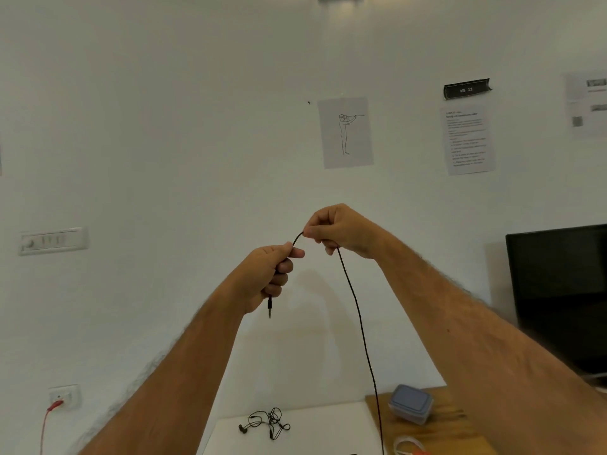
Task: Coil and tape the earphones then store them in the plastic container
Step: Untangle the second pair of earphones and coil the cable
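Observation:
I hold a black earphone cable (pixel 358 320) raised in front of the white wall. My left hand (pixel 269 274) grips the cable near its plug end, and the jack (pixel 269 307) hangs below my fist. My right hand (pixel 341 229) pinches the cable a short way along, with a small arc between the hands. The rest of the cable drops straight down to the table. A second black pair of earphones (pixel 267 423) lies tangled on the white table. The plastic container (pixel 410 403) with a grey-blue lid stands closed on the wooden surface at right.
A white table top (pixel 328 431) meets a wooden surface (pixel 453 435). A roll of tape (pixel 409 444) lies at the bottom edge. A black monitor (pixel 561 290) stands at right. Wall sockets, a red cable (pixel 44 428) and papers are on the wall.

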Demonstrator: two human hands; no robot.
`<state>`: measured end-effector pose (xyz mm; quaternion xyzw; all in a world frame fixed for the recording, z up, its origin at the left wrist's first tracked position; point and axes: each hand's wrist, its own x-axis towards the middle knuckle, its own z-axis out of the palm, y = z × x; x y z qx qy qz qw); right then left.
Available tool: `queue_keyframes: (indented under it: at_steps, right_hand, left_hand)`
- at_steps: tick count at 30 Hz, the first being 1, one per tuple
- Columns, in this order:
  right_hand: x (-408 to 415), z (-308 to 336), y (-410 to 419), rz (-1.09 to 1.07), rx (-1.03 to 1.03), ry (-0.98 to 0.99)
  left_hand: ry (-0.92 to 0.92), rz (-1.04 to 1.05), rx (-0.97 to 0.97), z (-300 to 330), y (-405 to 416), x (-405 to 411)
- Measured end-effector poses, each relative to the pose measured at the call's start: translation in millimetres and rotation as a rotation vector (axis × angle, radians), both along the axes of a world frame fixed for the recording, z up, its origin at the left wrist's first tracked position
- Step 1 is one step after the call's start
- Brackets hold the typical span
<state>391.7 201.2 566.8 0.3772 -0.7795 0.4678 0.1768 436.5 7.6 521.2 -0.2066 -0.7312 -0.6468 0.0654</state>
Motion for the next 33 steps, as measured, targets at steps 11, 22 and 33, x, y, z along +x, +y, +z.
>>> queue_keyframes:
  at_steps: [11,22,33]
  right_hand:
    - [-12.2,-11.6,1.2,-0.112,-0.249,0.118]
    - [-11.4,-60.7,-29.4,0.001,-0.247,-0.024]
    - [12.3,-80.4,-54.8,-0.004,-0.103,-0.052]
  left_hand:
    - [-0.090,-0.154,0.068,-10.4,10.4,14.6]
    - [0.245,-0.190,0.230,12.7,36.0,14.3]
    - [0.492,0.217,0.045,16.3,17.2,-13.7]
